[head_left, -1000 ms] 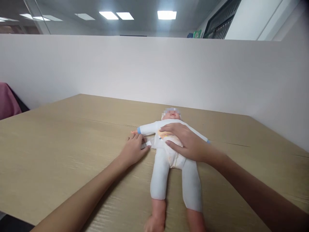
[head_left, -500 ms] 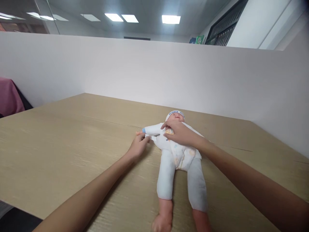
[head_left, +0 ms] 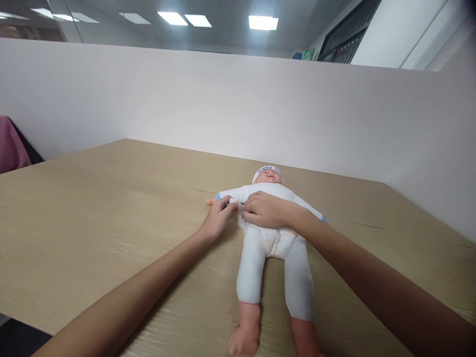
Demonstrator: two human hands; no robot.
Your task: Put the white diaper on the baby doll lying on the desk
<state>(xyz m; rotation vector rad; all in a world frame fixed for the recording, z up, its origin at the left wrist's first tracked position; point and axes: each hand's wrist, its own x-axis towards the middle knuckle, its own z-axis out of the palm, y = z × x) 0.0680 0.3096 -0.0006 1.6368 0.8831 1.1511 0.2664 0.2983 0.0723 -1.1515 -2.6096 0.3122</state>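
A baby doll (head_left: 273,258) in a white suit and a white headband lies on its back on the wooden table (head_left: 92,218), head away from me. A printed diaper (head_left: 275,239) shows at its waist. My left hand (head_left: 219,218) pinches a small white tab at the doll's left side, fingers closed. My right hand (head_left: 266,210) lies across the doll's belly with its fingertips curled on the same spot, meeting the left hand.
White partition walls (head_left: 260,104) close the table at the back and right. A pink cloth (head_left: 11,148) shows at the far left edge. The table's near edge runs at the lower left.
My right hand slid from the doll's chest down to its belly and waist. My left hand moved in against the doll's side, and both hands now meet there.
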